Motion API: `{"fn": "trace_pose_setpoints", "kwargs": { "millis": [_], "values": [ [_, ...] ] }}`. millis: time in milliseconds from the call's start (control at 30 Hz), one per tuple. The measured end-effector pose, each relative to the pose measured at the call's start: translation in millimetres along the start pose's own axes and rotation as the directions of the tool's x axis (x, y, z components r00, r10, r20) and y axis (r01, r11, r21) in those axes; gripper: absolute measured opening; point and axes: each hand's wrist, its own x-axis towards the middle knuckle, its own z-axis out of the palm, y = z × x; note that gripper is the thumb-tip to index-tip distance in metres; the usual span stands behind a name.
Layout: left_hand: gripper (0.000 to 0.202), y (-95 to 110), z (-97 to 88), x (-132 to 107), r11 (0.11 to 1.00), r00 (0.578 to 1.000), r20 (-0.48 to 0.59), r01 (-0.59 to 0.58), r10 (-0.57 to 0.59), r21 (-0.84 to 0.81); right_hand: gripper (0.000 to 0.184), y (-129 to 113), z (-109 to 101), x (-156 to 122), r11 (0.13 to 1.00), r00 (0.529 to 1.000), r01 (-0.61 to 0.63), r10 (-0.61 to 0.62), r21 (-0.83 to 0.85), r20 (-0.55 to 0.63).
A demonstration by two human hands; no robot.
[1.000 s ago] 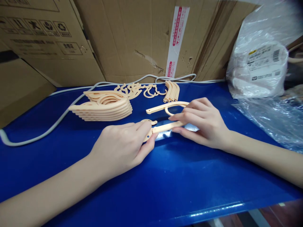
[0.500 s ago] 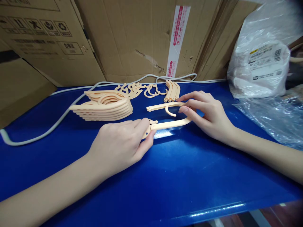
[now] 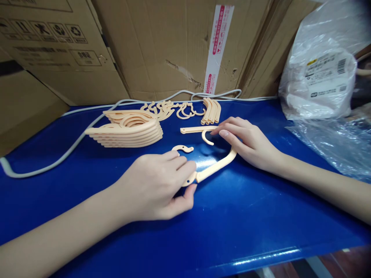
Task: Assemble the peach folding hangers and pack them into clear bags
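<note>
Pinched at its holed end by the fingers of the left hand [image 3: 156, 189], a curved hanger arm [image 3: 216, 166] lies on the blue surface [image 3: 232, 216]. Its far end is touched by the right hand [image 3: 249, 143], fingers spread. Joining of parts seems in hand, so careful lining up is called for. A small link piece [image 3: 182, 148] lies near and a stack of hangers [image 3: 127, 131] farther off; nothing is seen in the way.

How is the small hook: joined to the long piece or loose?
Loose: the hook lies apart from the long piece in the left hand.

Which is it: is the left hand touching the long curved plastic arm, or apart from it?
Touching. The head view shows the left hand pinching the near end of the curved plastic arm between thumb and fingers, with no gap.
</note>
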Motion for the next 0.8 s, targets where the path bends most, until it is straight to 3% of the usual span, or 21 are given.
{"fn": "trace_pose_setpoints", "kwargs": {
  "millis": [133, 300, 433, 600, 800],
  "values": [
    [0.013, 2, -0.3, 0, 0.991, 0.997, 0.057, -0.054, 0.061, -0.120, 0.039, -1, 0, 0, 1.000, 1.000, 0.007, -0.007, 0.007, 0.002],
    [0.017, -2, -0.6, 2, 0.986, 0.990, 0.121, -0.051, 0.071, -0.159, 0.040, -1, 1, -1, 1.000, 1.000, 0.015, -0.015, 0.004, 0.001],
    [0.017, -5, 2.0, 2, 0.986, 0.991, 0.117, -0.052, 0.071, -0.159, 0.040, -1, 1, -1, 1.000, 1.000, 0.006, -0.006, -0.017, -0.005],
    [0.024, -6, 4.4, 1, 0.991, 0.998, 0.037, -0.041, 0.046, -0.130, 0.040, 0, 0, -1, 0.999, 1.000, 0.008, -0.008, -0.031, -0.008],
    [0.028, -8, 3.5, 1, 0.990, 0.996, 0.053, -0.059, 0.066, -0.126, 0.037, 0, 1, 0, 0.999, 1.000, -0.011, 0.010, -0.051, -0.022]
  ]
}}
